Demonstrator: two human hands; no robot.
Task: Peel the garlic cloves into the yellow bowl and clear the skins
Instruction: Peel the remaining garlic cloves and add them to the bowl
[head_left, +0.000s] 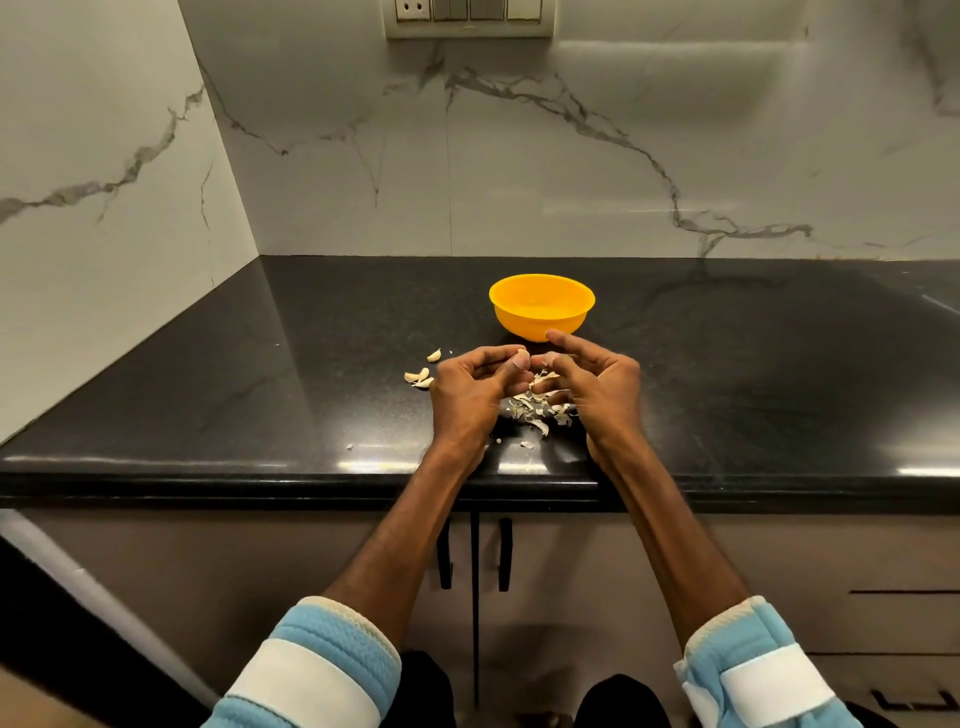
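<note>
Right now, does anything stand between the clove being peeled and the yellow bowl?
Nothing visible does. The left hand holds the garlic clove just short of the yellow bowl. Skins lie nearer the edge; loose cloves sit left.

Warm, fairly bright light falls from above me. The glossy black stone bench (208, 395) shows white glare streaks along its front edge. Wide-angle distortion bows the white veined marble wall (519, 156); my right grip (597, 387) looks slightly blurred.

Forearms forward, left grip (470, 389) curled — seemingly pinching, right grip (597, 387) close beside, forefinger extended.
</note>
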